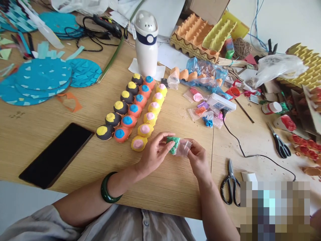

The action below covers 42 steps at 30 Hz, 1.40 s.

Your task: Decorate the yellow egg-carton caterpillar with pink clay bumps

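Observation:
Between my hands is a small clear plastic bag (185, 149) with green modelling clay (173, 146) in its left end. My left hand (156, 150) pinches the clay end between thumb and fingers. On the other side, my right hand (199, 157) grips the loose, see-through end of the bag. Just beyond my left hand run three rows of clay-covered egg-carton cups: black cups topped with yellow (120, 107), orange cups topped with blue (134, 109), and yellow cups topped with pink (149, 117).
A black phone (57, 155) lies at the left, near blue paper discs (43, 75). Behind the rows stands a white bottle (146, 53). Rightward are small clay bags (200, 109), a power strip (221, 102) with its cord, scissors (230, 184) and egg trays (193, 33).

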{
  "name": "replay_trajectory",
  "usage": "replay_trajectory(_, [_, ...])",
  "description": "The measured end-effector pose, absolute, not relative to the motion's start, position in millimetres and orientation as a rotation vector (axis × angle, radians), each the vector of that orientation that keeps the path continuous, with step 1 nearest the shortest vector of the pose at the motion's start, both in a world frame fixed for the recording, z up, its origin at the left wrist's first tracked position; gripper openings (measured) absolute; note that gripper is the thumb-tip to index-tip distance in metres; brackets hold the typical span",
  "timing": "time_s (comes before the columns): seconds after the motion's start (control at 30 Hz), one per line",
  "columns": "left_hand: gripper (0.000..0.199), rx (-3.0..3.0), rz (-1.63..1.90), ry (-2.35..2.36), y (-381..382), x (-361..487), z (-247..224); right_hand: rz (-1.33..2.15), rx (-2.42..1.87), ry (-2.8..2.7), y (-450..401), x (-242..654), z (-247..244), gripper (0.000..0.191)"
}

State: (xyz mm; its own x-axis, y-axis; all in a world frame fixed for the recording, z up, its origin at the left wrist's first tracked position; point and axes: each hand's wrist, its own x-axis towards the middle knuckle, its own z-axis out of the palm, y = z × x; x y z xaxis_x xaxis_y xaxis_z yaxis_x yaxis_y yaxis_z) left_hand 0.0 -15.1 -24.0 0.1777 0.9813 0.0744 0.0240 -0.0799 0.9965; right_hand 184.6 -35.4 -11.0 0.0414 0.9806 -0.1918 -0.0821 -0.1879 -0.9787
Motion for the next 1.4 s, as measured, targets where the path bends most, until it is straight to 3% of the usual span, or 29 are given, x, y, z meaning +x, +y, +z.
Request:
replay_trajectory(0.17, [0.011,1.760,1.241,1.050,-19.1,-1.2,-14.0,0.896,-1.456,-1.112,-42.9,176.3,-16.8,0.018])
replay_trajectory(0.3, [0.029,1.547,1.049,0.905,-21.6,3.5,-18.0,0.722,-1.346,-1.360,-48.1,163.2,-24.5,0.005])
replay_trajectory(0.43, [0.004,1.550,1.076,1.003,-20.5,5.1,-26.7,0.754,-1.329,-1.409,-48.7,158.1,-22.4,0.006])
replay_trajectory(0.6, [0.025,1.672,1.115,1.119,-17.8,5.3,-33.2,0.716,-1.485,-1.285,-50.4,154.0,-16.1,0.006])
replay_trajectory(0.83, [0.011,1.455,1.008,1.119,-7.1,-0.1,-28.9,1.320,-1.370,-0.694,-43.8,150.2,-9.6,0.040])
replay_trajectory(0.97, [0.007,1.427,0.976,1.033,-3.9,-4.6,-23.0,1.518,-1.249,-0.595,-37.9,157.9,-5.4,0.041])
replay_trajectory(1.4, [0.013,1.238,0.634,0.935,-8.9,-5.1,-16.8,1.527,-1.350,-0.818,-34.7,162.4,-9.3,0.046])
